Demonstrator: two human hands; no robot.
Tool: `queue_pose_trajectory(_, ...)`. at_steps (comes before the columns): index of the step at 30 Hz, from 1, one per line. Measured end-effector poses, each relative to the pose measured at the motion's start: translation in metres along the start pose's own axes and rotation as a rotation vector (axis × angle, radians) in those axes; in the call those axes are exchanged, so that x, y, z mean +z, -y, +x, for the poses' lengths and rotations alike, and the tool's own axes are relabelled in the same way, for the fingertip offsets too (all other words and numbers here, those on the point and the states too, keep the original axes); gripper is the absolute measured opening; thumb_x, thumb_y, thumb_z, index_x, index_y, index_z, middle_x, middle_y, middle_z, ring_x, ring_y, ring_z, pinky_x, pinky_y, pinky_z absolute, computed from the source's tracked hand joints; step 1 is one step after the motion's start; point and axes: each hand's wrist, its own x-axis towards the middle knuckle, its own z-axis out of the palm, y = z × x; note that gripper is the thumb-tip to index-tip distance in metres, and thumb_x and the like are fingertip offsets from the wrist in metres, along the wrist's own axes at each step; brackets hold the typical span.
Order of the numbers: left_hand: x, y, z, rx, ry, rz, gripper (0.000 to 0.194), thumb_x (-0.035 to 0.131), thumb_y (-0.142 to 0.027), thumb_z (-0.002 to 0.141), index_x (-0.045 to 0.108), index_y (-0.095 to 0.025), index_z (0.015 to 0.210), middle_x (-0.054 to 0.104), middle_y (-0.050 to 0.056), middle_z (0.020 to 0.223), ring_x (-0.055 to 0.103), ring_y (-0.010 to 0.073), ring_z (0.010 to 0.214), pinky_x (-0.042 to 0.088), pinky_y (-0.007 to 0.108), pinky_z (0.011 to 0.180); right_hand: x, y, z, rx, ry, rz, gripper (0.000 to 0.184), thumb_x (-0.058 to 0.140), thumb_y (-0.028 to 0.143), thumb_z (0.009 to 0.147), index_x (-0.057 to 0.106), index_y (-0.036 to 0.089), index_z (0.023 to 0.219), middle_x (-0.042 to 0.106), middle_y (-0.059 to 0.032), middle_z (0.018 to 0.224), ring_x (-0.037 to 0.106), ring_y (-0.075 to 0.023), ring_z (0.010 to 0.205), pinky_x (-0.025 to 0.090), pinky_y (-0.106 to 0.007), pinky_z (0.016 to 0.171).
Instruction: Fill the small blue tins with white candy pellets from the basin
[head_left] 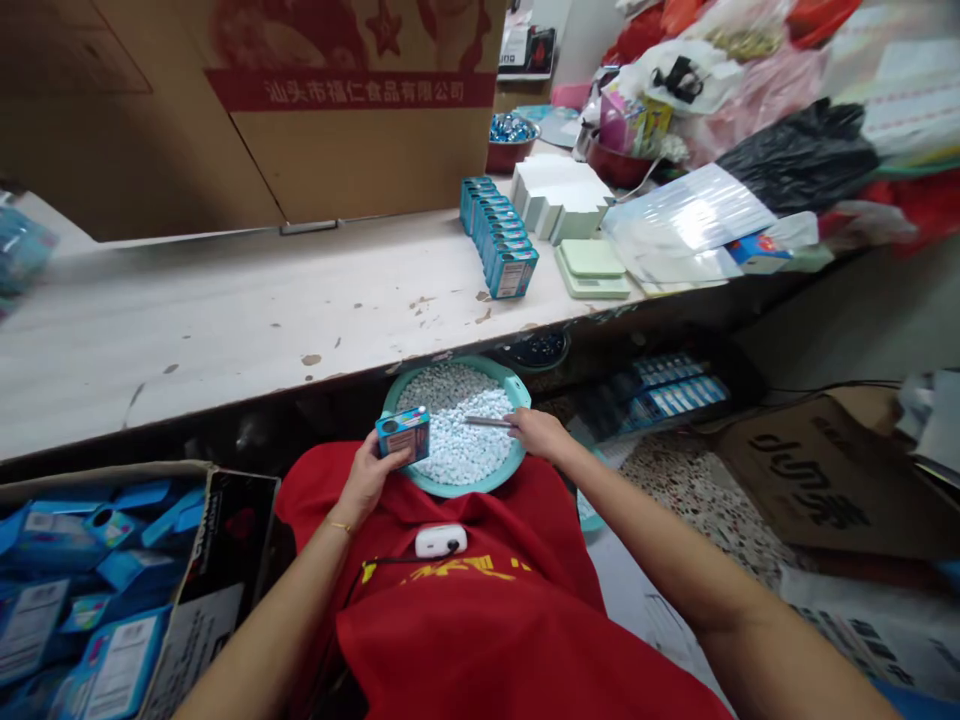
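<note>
My left hand [369, 478] grips a small blue box [405, 437] over the left side of a round turquoise basin [459, 491]. Small white and pale blue pieces, like candies or pellets, fill the basin, which rests on my lap. At the basin's right rim, my right hand [538, 433] is closed around a slim metal spoon [489, 422]. The spoon points left above the pieces; its bowl is hard to make out. A red apron [480, 610] with a small white device [441, 541] covers my lap.
Similar blue boxes stand in a row [495, 240] on the white table [225, 320], beside white cartons [559, 195] and a pale green scale [592, 268]. A large cardboard box [360, 160] stands behind. At left, an open carton [214, 530] holds many blue boxes.
</note>
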Motion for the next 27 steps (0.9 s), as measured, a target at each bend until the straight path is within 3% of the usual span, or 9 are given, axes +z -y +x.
queue_pose_trajectory(3, -0.017, 0.006, 0.002, -0.008, -0.122, -0.079, 0.051, 0.071, -0.035, 0.065, 0.053, -0.016, 0.108, 0.064, 0.007, 0.105, 0.061, 0.0213, 0.096, 0.047, 0.04, 0.089, 0.026, -0.002, 0.012, 0.058, -0.063, -0.211, 0.029, 0.042, 0.018, 0.084, 0.063, 0.015, 0.105, 0.06, -0.0163, 0.104, 0.054, -0.0257, 0.096, 0.036, -0.036, 0.082)
queue_pose_trajectory(10, -0.033, 0.009, -0.005, -0.033, -0.207, -0.16, 0.048, 0.075, -0.032, 0.061, 0.056, -0.016, 0.103, 0.065, 0.006, 0.1, 0.062, 0.0202, 0.09, 0.048, 0.038, 0.085, 0.1, 0.047, 0.065, 0.159, -0.092, -0.019, 0.028, 0.043, 0.023, 0.086, 0.061, 0.016, 0.107, 0.06, -0.0119, 0.106, 0.052, -0.0239, 0.101, 0.034, -0.035, 0.086)
queue_pose_trajectory(14, -0.032, 0.011, -0.005, 0.01, -0.183, -0.056, 0.047, 0.075, -0.031, 0.061, 0.057, -0.017, 0.102, 0.065, 0.005, 0.098, 0.061, 0.0193, 0.089, 0.048, 0.034, 0.083, 0.114, 0.05, 0.076, 0.165, -0.149, 0.125, 0.027, 0.047, 0.023, 0.085, 0.06, 0.017, 0.108, 0.06, -0.0079, 0.11, 0.051, -0.0211, 0.105, 0.034, -0.032, 0.089)
queue_pose_trajectory(20, -0.027, 0.013, 0.009, 0.108, -0.102, 0.07, 0.042, 0.074, -0.03, 0.06, 0.056, -0.018, 0.097, 0.063, 0.002, 0.094, 0.058, 0.0172, 0.086, 0.045, 0.032, 0.084, 0.087, 0.031, 0.07, 0.036, -0.205, 0.348, 0.026, 0.056, 0.019, 0.079, 0.061, 0.02, 0.104, 0.063, -0.003, 0.101, 0.056, -0.0142, 0.094, 0.041, -0.026, 0.083)
queue_pose_trajectory(24, -0.018, 0.011, 0.021, 0.165, -0.053, 0.156, 0.04, 0.072, -0.03, 0.062, 0.055, -0.017, 0.096, 0.061, 0.001, 0.094, 0.056, 0.0166, 0.087, 0.043, 0.03, 0.084, 0.046, 0.019, 0.051, -0.1, -0.298, 0.512, 0.026, 0.06, 0.018, 0.075, 0.064, 0.018, 0.101, 0.062, -0.0041, 0.092, 0.056, -0.016, 0.087, 0.044, -0.029, 0.08)
queue_pose_trajectory(27, -0.004, 0.009, 0.032, 0.199, -0.024, 0.256, 0.035, 0.068, -0.031, 0.063, 0.054, -0.017, 0.092, 0.059, 0.0, 0.088, 0.054, 0.0162, 0.082, 0.042, 0.029, 0.08, 0.007, 0.019, 0.035, -0.19, -0.306, 0.438, 0.026, 0.06, 0.021, 0.077, 0.065, 0.018, 0.102, 0.061, -0.0042, 0.088, 0.056, -0.0159, 0.083, 0.044, -0.029, 0.077)
